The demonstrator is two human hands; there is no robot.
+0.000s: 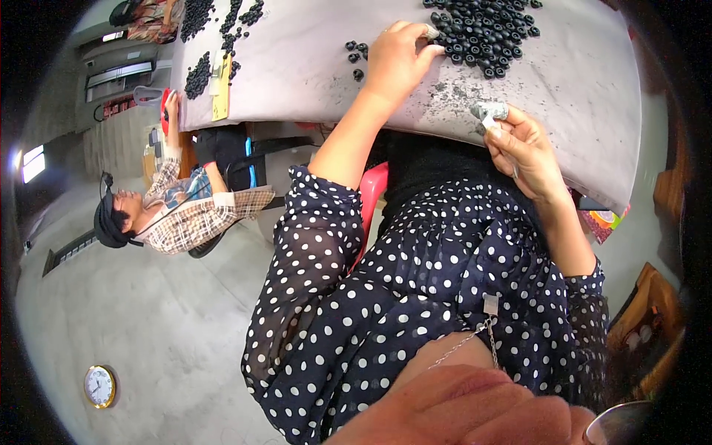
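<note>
My left hand [397, 59] reaches over the table to the left edge of a heap of small black round parts [486, 37]. Its thumb and forefinger, with pale wrappings at the tips, close on one black part at the heap's edge. Nearer the table's front edge, my right hand [523, 144] is raised with fingers curled. A grey-green, dirty wrapping covers its forefinger, and the thumb presses close to it. Something small and pale shows between them, too small to name. Dark crumbs [463, 96] lie scattered between my hands.
A few loose black parts [357, 55] lie left of my left hand. More black heaps [198, 74] and a yellow strip [222, 93] are at the table's left end, where a person in a checked shirt [185, 215] sits. The pale tablecloth [297, 81] hangs over the front edge.
</note>
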